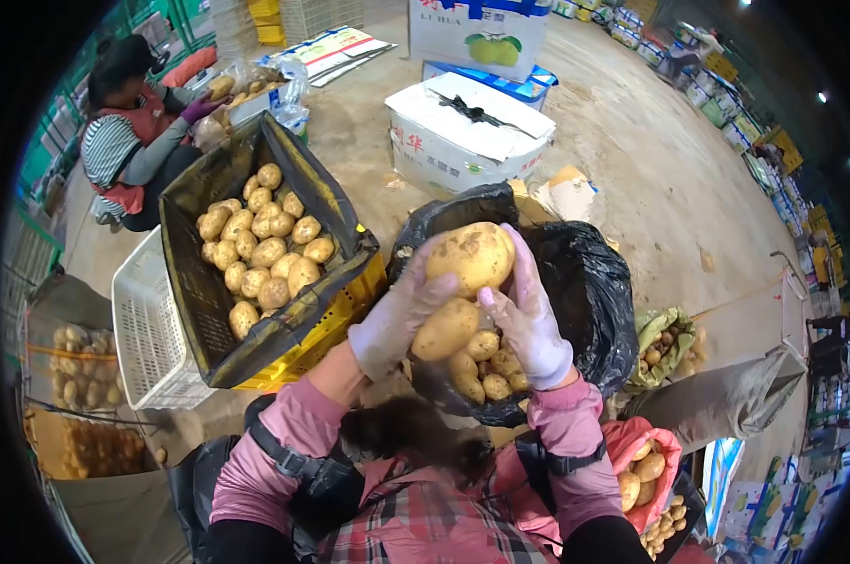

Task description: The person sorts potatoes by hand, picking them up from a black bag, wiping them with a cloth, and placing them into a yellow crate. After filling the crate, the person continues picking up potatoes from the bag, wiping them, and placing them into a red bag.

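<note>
Curved part-open to the width of the large potato (470,256), with fingers of the left hand (387,320) on one side and of the right hand (540,331) on the other, probably to steady a bulky, rounded weight. Just below, between left palm and right thumb, a second potato (446,331), too overlapped to tell how supported. Both held above the open black plastic bag (606,291), with smaller potatoes (483,345) inside, perhaps to catch any slip. Crumpled, raised edges around the bag's mouth, likely snagging low sideways moves; freer room upward. To the left, a yellow crate (329,324) with stiff dark liner (186,273) standing high, probably to shield more potatoes (268,252) from hard sides. Ahead, well apart from both hands, a white carton (463,160).
</note>
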The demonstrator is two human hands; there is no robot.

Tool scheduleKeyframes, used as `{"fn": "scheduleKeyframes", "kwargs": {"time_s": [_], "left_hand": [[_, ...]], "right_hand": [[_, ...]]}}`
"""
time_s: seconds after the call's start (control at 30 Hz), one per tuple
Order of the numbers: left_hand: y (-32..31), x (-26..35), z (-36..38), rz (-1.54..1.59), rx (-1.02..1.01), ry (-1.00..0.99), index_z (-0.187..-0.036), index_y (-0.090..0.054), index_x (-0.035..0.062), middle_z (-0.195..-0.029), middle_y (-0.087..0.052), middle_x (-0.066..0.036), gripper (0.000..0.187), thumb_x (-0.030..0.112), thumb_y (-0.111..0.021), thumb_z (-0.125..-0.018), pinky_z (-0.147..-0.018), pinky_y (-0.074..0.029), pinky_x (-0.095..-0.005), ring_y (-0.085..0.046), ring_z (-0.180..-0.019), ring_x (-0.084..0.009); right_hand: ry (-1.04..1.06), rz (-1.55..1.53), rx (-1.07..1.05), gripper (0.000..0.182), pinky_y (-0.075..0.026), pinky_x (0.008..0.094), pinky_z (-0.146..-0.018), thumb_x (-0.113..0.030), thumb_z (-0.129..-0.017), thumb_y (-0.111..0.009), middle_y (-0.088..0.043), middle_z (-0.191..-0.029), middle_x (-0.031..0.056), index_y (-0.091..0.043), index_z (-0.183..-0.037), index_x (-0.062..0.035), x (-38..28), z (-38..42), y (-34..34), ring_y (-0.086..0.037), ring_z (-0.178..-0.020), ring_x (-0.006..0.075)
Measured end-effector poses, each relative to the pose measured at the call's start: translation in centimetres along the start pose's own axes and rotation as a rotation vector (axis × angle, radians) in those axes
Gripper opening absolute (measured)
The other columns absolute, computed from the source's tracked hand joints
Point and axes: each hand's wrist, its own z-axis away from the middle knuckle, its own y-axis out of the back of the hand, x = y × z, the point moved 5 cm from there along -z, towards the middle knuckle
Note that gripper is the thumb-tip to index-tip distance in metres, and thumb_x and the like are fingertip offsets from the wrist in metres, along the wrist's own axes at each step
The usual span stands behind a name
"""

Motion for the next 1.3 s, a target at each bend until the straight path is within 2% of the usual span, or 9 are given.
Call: {"fn": "scheduleKeyframes", "kwargs": {"time_s": [0.13, 0.2, 0.3, 0.43, 0.73, 1.0, 1.07, 1.13, 1.3], "left_hand": [[0.0, 1.0, 1.1, -0.81, 0.08, -0.313, -0.147, -0.033, 0.0047, -0.14, -0.048, -0.016, 0.075, 0.035, -0.07, -0.09, -0.103, -0.044, -0.0344, -0.054, -0.122, -0.0228], [-0.9, 2.2, 2.1, -1.006, 0.138, -0.068, -0.149, -0.029, 0.0074, -0.139, -0.049, -0.017, 0.075, 0.028, -0.07, -0.089, -0.103, -0.045, -0.0355, -0.055, -0.121, -0.0255], [0.4, -1.6, 1.6, -0.208, 0.073, 0.024, -0.153, -0.021, 0.0144, -0.133, -0.052, -0.016, 0.061, 0.004, -0.047, -0.099, -0.095, -0.052, -0.0344, -0.059, -0.115, -0.0242], [5.7, -3.5, -0.7, -0.419, 0.006, -0.141, -0.148, -0.026, 0.0064, -0.132, -0.049, -0.012, 0.058, 0.033, -0.05, -0.103, -0.096, -0.048, -0.034, -0.055, -0.115, -0.0188], [3.4, -3.5, -1.1, -0.185, -0.065, 0.046, -0.141, -0.041, 0.0045, -0.128, -0.057, -0.01, 0.056, 0.044, -0.045, -0.101, -0.092, -0.051, -0.0359, -0.06, -0.11, -0.0202], [-0.3, -2.4, 1.1, 0.163, -0.323, 0.254, -0.137, -0.049, 0.0027, -0.122, -0.064, -0.008, 0.062, 0.051, -0.04, -0.1, -0.085, -0.056, -0.0372, -0.065, -0.102, -0.0198], [-0.5, -2.2, 1.7, 0.103, -0.02, 0.218, -0.132, -0.051, 0.0027, -0.124, -0.062, -0.015, 0.053, 0.045, -0.04, -0.102, -0.088, -0.055, -0.0386, -0.064, -0.106, -0.0246], [-1.9, -0.4, 1.1, -0.381, -0.062, 0.123, -0.134, -0.051, 0.0018, -0.123, -0.061, -0.011, 0.048, 0.038, -0.038, -0.104, -0.092, -0.053, -0.0355, -0.063, -0.106, -0.0207], [-0.4, 0.3, 0.9, -0.139, -0.083, -0.019, -0.149, -0.024, 0.0053, -0.14, -0.046, -0.01, 0.061, 0.036, -0.049, -0.103, -0.101, -0.047, -0.0349, -0.048, -0.127, -0.0204]], "right_hand": [[-0.044, -0.126, 0.04, 0.067, -0.046, 0.0304, -0.098, -0.013, -0.092, -0.068, -0.051, -0.131, 0.0146, -0.031, -0.145, -0.0011, 2.3, -0.1, 0.4, -0.053, -0.117, 0.0185], [-0.031, -0.015, 0.086, 0.054, -0.049, 0.034, -0.096, -0.022, -0.094, -0.065, -0.058, -0.12, 0.0141, -0.039, -0.136, -0.0004, 0.5, 0.5, -0.5, -0.06, -0.11, 0.0192], [0.226, 0.711, 0.112, 0.061, -0.04, 0.0382, -0.106, -0.036, -0.09, -0.062, -0.049, -0.136, 0.0208, -0.044, -0.136, 0.0004, 1.7, 1.0, 0.3, -0.049, -0.127, 0.033], [0.137, 0.382, 0.106, 0.062, -0.037, 0.0368, -0.109, -0.022, -0.095, -0.059, -0.044, -0.141, 0.023, -0.031, -0.145, -0.0001, 4.3, 0.0, -0.6, -0.047, -0.13, 0.0356], [0.141, 0.427, 0.079, 0.066, -0.044, 0.0456, -0.097, -0.012, -0.09, -0.061, -0.036, -0.142, 0.0219, -0.026, -0.146, -0.006, 2.9, 1.2, 0.0, -0.052, -0.117, 0.0463], [0.376, 0.365, 0.084, 0.075, -0.031, 0.0393, -0.114, -0.009, -0.079, -0.068, -0.036, -0.145, 0.0216, -0.033, -0.145, -0.0036, 1.3, 1.2, 1.6, -0.037, -0.137, 0.0352], [0.225, 0.298, 0.028, 0.077, -0.027, 0.0391, -0.117, -0.021, -0.083, -0.07, -0.033, -0.151, 0.0237, -0.032, -0.147, -0.0022, -0.2, 1.4, 1.4, -0.032, -0.142, 0.035], [0.253, 0.468, 0.156, 0.068, -0.04, 0.0382, -0.107, -0.029, -0.091, -0.065, -0.047, -0.14, 0.0226, -0.035, -0.146, -0.0027, 1.5, 1.4, 0.9, -0.048, -0.128, 0.0345], [-0.009, 0.016, 0.038, 0.052, -0.053, 0.0295, -0.086, -0.032, -0.102, -0.053, -0.055, -0.135, 0.0084, -0.042, -0.145, -0.0057, 1.9, 0.4, 1.3, -0.059, -0.11, 0.0162]]}}
